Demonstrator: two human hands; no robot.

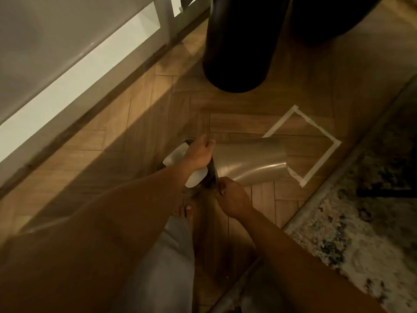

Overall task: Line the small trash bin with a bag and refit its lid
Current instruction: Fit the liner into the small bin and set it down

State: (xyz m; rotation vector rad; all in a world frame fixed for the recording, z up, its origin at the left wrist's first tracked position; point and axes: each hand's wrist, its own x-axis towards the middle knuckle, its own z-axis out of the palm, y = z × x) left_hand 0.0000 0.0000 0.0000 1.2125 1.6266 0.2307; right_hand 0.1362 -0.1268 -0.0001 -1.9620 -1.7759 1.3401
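Your left hand [198, 154] grips the tipped bin [248, 164] by its rim; your right [230, 197] pinches there too. Steady it while seating the bag evenly.

No legible text, label, brand, number or sign appears on any surface in the head view. The image is dim and soft, so any fine print that may be there cannot be read.

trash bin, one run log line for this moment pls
bin: tipped on side, base in tape square | left hand: at rim | right hand: at rim | lid: not identifiable
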